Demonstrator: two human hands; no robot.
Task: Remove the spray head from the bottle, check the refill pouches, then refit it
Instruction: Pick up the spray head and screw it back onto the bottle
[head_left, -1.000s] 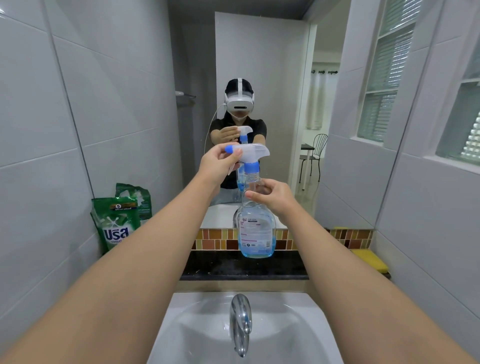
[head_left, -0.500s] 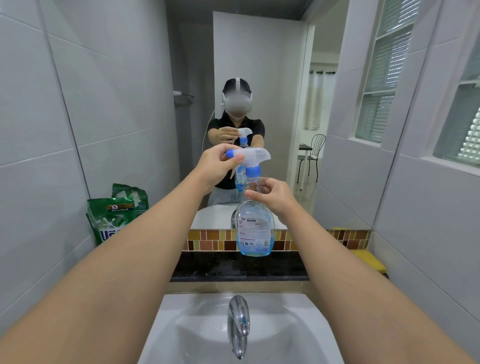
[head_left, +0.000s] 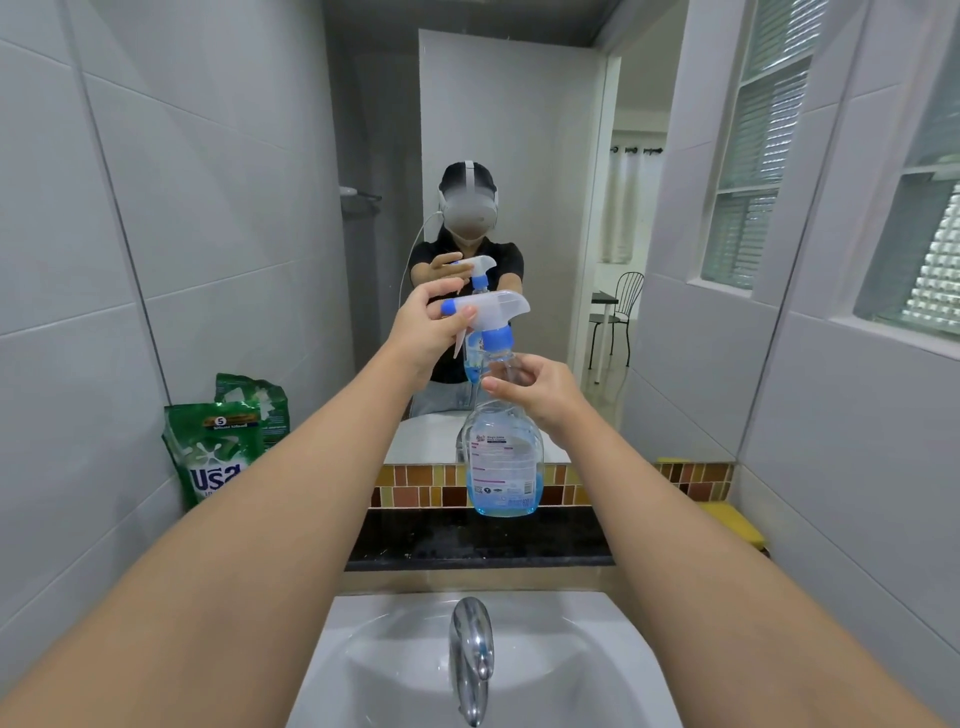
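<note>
Early in the task, by the look of it. Spray bottle (head_left: 503, 462) held up above the sink (head_left: 597, 670), right hand (head_left: 540, 392) wrapped round its neck. Left hand (head_left: 423, 325) pinching the spray head (head_left: 488, 314), blue collar seemingly on the neck, so unscrewing unfinished. Green refill pouches (head_left: 218, 452) standing left of the bottle, untouched. Checking and refitting both left to do.

The green pouch (head_left: 215, 457) against the left wall carries large white letters that read about like "Usa", cut off below by the forearm, and a white "5" in a dark circle near its top. The bottle (head_left: 503, 467) has a white label whose print is too small to read.
</note>
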